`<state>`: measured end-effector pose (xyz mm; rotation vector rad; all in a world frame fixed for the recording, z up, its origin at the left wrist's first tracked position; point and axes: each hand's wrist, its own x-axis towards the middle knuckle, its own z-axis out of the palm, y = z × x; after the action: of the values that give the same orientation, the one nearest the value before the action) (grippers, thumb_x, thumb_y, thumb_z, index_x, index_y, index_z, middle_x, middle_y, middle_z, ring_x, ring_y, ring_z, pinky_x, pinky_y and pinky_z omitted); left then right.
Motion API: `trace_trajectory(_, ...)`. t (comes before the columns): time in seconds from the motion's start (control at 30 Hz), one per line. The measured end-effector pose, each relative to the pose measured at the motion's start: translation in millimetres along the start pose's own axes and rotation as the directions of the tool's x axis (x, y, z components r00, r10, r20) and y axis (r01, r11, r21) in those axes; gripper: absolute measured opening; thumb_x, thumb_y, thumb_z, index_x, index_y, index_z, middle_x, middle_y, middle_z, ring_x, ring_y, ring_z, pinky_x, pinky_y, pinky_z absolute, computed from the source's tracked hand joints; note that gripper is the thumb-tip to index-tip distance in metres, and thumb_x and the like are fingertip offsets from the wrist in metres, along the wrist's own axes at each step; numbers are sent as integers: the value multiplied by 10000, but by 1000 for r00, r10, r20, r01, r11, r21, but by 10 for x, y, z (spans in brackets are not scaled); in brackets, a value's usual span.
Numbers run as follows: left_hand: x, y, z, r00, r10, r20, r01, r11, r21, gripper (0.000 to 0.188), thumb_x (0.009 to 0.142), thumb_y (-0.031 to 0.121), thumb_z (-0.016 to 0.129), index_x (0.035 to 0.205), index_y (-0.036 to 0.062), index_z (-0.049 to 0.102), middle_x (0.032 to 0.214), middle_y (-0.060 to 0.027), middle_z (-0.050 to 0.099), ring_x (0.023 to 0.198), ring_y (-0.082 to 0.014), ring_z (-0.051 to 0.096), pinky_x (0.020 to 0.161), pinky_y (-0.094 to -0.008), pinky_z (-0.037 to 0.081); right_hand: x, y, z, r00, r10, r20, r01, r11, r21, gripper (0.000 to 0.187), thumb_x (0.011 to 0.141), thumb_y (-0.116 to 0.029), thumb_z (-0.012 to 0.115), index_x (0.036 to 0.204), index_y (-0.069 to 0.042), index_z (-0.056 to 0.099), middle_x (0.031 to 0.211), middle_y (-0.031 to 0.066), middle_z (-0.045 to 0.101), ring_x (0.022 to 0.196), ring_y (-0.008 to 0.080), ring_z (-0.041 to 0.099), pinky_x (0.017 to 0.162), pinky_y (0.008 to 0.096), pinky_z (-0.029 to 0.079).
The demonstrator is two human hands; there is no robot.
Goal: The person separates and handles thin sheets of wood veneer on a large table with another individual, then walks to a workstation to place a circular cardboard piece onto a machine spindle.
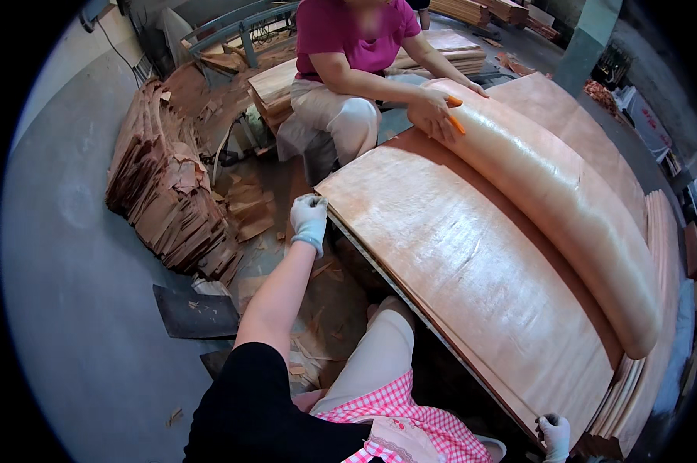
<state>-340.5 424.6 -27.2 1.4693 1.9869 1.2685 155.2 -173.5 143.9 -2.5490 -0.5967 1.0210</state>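
Observation:
A broad, pale reddish wood veneer sheet [472, 255] lies flat on a stack in front of me. My left hand [309, 217], in a white glove, is closed on its far left corner. At the near right corner my right hand [553, 434], also gloved, has its fingers curled and pinched at the sheet's edge. Along the right side, a second veneer sheet [549, 185] is bent over into a long roll on top of the flat one. Across from me, a person in a magenta shirt rests a hand [433, 114] on the roll's far end, with an orange object [456, 123] at the fingers.
A tall pile of rough brown veneer scraps [171, 185] stands to the left. Dark flat plates [196, 312] lie by the grey surface [78, 255]. More layered sheets [657, 255] hang at the right. A green-white pillar [588, 46] rises behind, and scraps litter the floor.

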Motion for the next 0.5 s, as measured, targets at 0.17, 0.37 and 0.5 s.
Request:
trace_trajectory(0.17,343,-42,157,995,99,8,-97,957,274,264,753,332,769,831,80,756,1065,-89,703,1032,-261,641,919,-354,492,417,100,245,996,54,-72,-50,997,60,153,890,-129,625,814,-8,679,599,51,605,434,117,512,405,265,416)
trace_trajectory(0.37,438,-35,271,986,142,85,-165,889,427,201,769,359,702,813,177,778,1073,6,697,1127,-194,563,1117,-455,269,517,-6,367,992,37,-118,-44,997,-62,190,842,-141,643,769,28,690,578,77,626,444,124,540,424,282,415)
trace_trajectory(0.5,412,115,297,973,172,151,-223,859,461,192,780,346,691,832,180,772,1083,18,685,1139,-188,542,1123,-468,251,688,280,401,989,-5,-148,-17,990,-143,223,823,-167,649,774,43,704,581,97,640,483,155,586,477,316,457)
